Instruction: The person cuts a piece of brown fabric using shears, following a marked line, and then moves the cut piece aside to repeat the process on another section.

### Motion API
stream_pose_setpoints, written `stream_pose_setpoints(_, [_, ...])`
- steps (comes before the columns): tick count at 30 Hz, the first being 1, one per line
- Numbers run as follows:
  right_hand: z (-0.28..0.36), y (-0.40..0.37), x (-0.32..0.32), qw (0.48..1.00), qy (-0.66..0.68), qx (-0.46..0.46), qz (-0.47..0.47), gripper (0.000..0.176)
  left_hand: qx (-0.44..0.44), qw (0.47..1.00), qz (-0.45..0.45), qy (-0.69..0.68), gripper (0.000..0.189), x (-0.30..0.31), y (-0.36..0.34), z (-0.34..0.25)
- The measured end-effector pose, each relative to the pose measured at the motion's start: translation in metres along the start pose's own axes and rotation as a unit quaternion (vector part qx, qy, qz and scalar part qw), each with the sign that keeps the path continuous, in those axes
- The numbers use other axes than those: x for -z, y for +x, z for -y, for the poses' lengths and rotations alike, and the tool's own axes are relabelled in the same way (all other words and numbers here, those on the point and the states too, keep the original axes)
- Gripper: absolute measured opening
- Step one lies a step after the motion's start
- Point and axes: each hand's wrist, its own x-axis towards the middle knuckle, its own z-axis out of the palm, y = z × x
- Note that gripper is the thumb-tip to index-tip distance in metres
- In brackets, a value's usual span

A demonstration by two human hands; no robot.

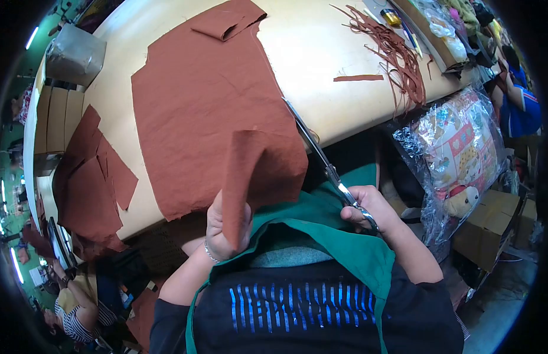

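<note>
A large piece of reddish-brown fabric [197, 112] lies over the table, its near end lifted toward my body. My left hand [227, 224] is closed on a folded-up flap of it, and the flap hides some of the fingers. Scissors [327, 168] are in my right hand [368, 209], fingers through the handles. Their long blades point up and away along the fabric's right edge, with the tips at that edge. The upper end of the fabric is folded over on itself.
Brown fabric strips [398, 59] are heaped at the table's far right, and one short strip [358, 78] lies apart. More cut brown pieces [91, 183] hang over the left side. A plastic-wrapped patterned cushion [457, 141] and a cardboard box [486, 224] stand to the right. Other people are at both sides.
</note>
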Motion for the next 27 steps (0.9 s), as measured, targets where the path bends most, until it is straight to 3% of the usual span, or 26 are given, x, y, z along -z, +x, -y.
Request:
stream_pose_setpoints(2, [0.0, -0.001, -0.003, 1.0, -0.013, -0.004, -0.021, 0.051, 0.008, 0.998, -0.063, -0.003, 0.044, -0.008, 0.005, -0.001])
stream_pose_setpoints(5, [0.003, -0.003, -0.009, 0.999, -0.021, -0.011, -0.029, 0.052, 0.036, 0.983, -0.113, 0.139, 0.039, 0.011, 0.003, -0.002])
stream_pose_setpoints(6, [0.003, -0.003, -0.009, 0.999, -0.019, -0.011, -0.031, 0.052, -0.018, 0.94, -0.096, 0.328, 0.038, 0.014, 0.009, -0.004])
stream_pose_setpoints(7, [0.003, -0.003, -0.01, 0.999, -0.018, -0.01, -0.032, 0.052, -0.027, 0.938, -0.107, 0.329, 0.041, 0.013, 0.014, -0.008])
stream_pose_setpoints(9, [0.002, -0.004, -0.011, 0.999, -0.015, -0.008, -0.033, 0.052, -0.035, 0.97, -0.143, 0.193, 0.049, 0.007, 0.032, -0.02])
stream_pose_setpoints(12, [0.003, -0.005, -0.011, 0.999, -0.017, -0.004, -0.038, 0.052, -0.115, 0.967, -0.115, 0.197, 0.052, 0.05, 0.062, -0.033])
stream_pose_setpoints(13, [0.005, -0.006, -0.012, 0.999, -0.022, -0.005, -0.042, 0.052, -0.12, 0.893, -0.164, 0.401, 0.051, 0.077, 0.065, -0.038])
stream_pose_setpoints(14, [0.006, -0.007, -0.013, 0.999, -0.028, -0.005, -0.045, 0.052, -0.118, 0.774, -0.21, 0.585, 0.05, 0.106, 0.065, -0.042])
stream_pose_setpoints(15, [0.005, -0.006, -0.013, 0.998, -0.035, -0.003, -0.05, 0.051, -0.11, 0.616, -0.248, 0.739, 0.05, 0.112, 0.069, -0.049])
stream_pose_setpoints(18, [0.004, -0.007, -0.012, 0.998, -0.049, 0.002, -0.046, 0.049, 0.021, 0.46, -0.332, 0.823, 0.042, 0.108, 0.071, -0.046])
stream_pose_setpoints(21, [0.007, -0.008, -0.01, 0.996, -0.068, 0.01, -0.048, 0.048, -0.09, 0.572, -0.28, 0.766, 0.04, 0.118, 0.076, -0.048])
stream_pose_setpoints(22, [0.005, -0.007, -0.008, 0.998, -0.051, 0.008, -0.039, 0.047, -0.105, 0.634, -0.304, 0.703, 0.042, 0.119, 0.078, -0.046])
stream_pose_setpoints(25, [0.011, -0.003, -0.003, 0.998, -0.065, 0.003, -0.026, 0.046, -0.131, 0.694, -0.293, 0.645, 0.035, 0.122, 0.066, -0.054])
stream_pose_setpoints(27, [0.021, 0.0, -0.006, 0.996, -0.09, -0.011, -0.014, 0.045, -0.145, 0.679, -0.301, 0.653, 0.032, 0.125, 0.044, -0.062])
